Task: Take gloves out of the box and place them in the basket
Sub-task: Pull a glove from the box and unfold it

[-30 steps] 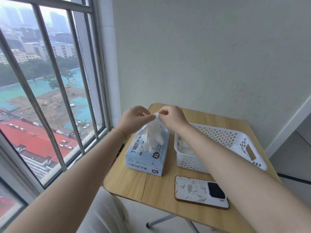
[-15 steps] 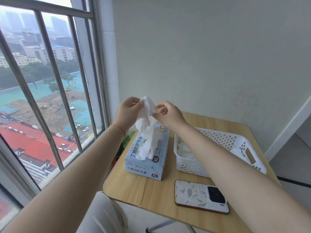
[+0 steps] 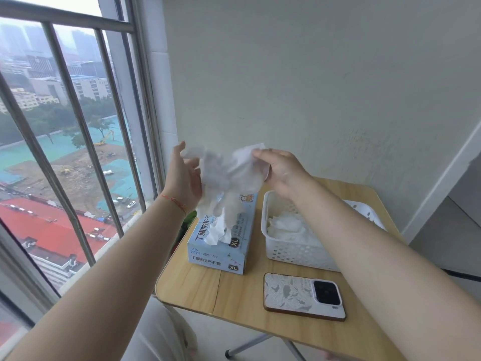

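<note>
My left hand [image 3: 186, 178] and right hand [image 3: 279, 170] each pinch an edge of one translucent glove [image 3: 229, 175], stretched between them above the blue XL glove box [image 3: 221, 246]. I judge this the carry step; next I must swing right over the white basket [image 3: 294, 254], which already holds crumpled gloves, count unclear. One phone [image 3: 303, 295] lies near.

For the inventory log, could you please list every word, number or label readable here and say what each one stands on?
"XL": black badge on the top of the glove box.
"XL": black badge on the box's front face, low right.
"丁腈防护手套": large print on the front face.
"丁腈防护…": along the top, the rest hidden by a glove poking from the slot.
Small print on the top and the front logo: too blurred.
Phone: pattern only, no text.
</note>
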The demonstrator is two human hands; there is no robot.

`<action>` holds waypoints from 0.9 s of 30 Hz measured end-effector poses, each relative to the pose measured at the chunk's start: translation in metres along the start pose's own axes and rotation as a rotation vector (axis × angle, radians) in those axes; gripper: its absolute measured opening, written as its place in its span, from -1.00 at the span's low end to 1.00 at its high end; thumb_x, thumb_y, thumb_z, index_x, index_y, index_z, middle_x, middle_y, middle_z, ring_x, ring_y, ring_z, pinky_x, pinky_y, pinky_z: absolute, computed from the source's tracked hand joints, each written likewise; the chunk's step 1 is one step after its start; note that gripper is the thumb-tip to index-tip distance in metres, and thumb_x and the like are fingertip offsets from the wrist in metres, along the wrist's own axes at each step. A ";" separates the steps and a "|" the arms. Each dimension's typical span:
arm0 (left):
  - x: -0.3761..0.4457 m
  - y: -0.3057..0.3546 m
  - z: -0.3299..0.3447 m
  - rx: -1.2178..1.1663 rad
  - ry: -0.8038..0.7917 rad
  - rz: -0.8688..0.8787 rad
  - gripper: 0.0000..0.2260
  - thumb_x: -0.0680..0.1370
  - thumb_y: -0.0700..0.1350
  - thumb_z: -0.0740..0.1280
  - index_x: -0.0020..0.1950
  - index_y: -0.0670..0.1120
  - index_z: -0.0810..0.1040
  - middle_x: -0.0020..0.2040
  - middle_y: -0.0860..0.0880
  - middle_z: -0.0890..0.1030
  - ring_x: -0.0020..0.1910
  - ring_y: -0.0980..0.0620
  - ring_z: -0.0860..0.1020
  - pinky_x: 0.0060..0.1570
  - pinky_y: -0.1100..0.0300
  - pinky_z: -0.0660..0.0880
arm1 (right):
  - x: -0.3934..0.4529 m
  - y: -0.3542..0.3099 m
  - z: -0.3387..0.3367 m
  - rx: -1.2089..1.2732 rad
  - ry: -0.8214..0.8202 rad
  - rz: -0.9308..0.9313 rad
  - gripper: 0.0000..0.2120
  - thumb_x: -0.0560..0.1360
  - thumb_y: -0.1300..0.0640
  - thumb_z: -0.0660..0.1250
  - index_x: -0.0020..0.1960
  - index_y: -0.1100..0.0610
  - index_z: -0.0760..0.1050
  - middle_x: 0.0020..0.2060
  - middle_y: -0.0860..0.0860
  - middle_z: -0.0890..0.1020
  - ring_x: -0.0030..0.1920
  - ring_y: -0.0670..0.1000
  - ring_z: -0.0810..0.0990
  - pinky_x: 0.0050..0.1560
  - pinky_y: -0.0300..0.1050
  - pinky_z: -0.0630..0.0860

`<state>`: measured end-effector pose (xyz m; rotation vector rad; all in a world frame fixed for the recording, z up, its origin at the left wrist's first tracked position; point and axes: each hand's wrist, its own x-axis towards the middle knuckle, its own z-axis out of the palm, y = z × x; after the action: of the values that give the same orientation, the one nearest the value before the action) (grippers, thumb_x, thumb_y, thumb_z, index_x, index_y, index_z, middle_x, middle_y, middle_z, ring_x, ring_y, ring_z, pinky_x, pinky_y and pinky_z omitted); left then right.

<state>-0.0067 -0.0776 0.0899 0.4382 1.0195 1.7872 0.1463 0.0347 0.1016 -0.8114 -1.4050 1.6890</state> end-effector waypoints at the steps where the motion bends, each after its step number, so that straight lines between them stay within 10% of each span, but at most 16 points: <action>1: -0.004 -0.003 0.000 0.049 -0.081 -0.054 -0.42 0.58 0.30 0.10 -0.31 -0.15 0.53 -0.37 -0.05 0.52 -0.46 0.01 0.53 -0.37 0.26 0.42 | -0.004 -0.006 -0.002 0.047 -0.016 0.002 -0.94 0.50 0.23 0.41 -0.15 0.19 0.55 -0.31 0.06 0.63 -0.31 0.02 0.61 -0.31 -0.21 0.52; 5: -0.007 -0.013 0.003 0.428 -0.294 -0.111 -0.40 0.48 0.42 0.14 -0.08 -0.11 0.63 -0.16 -0.08 0.60 -0.23 -0.06 0.58 -0.15 0.11 0.49 | -0.021 -0.020 -0.003 -0.079 -0.134 -0.003 -0.90 0.49 0.17 0.43 -0.17 0.18 0.58 -0.36 0.07 0.64 -0.35 0.01 0.61 -0.27 -0.18 0.57; 11: -0.012 -0.024 0.017 0.586 -0.523 0.012 -0.57 0.52 0.00 0.37 0.29 -0.22 0.55 0.21 -0.31 0.59 0.12 -0.22 0.59 0.20 -0.12 0.49 | -0.033 -0.029 -0.002 -0.273 -0.173 -0.007 -0.90 0.47 0.17 0.45 -0.08 0.20 0.61 -0.21 0.14 0.68 -0.23 0.07 0.66 -0.10 -0.05 0.61; 22: -0.004 -0.028 -0.011 0.512 -0.323 -0.217 -0.57 0.33 0.01 0.55 0.06 -0.23 0.61 -0.16 -0.17 0.55 -0.23 -0.10 0.55 0.02 0.04 0.47 | -0.014 -0.005 -0.022 -0.191 0.142 0.140 -0.92 0.49 0.19 0.35 -0.12 0.21 0.51 -0.17 0.18 0.55 -0.17 0.13 0.56 -0.10 0.02 0.51; 27: 0.023 -0.036 0.014 0.919 -0.093 -0.046 -0.83 0.54 -0.06 0.39 -0.03 -0.17 0.62 -0.19 -0.09 0.64 -0.22 -0.01 0.56 -0.24 0.24 0.48 | -0.006 0.014 -0.049 -0.279 0.222 0.245 -0.81 0.55 0.28 0.27 -0.25 0.19 0.43 -0.39 0.12 0.46 -0.50 0.03 0.47 -0.46 -0.25 0.44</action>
<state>0.0138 -0.0451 0.0659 1.0260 1.7347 1.1501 0.1885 0.0518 0.0790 -1.3321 -1.4489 1.5395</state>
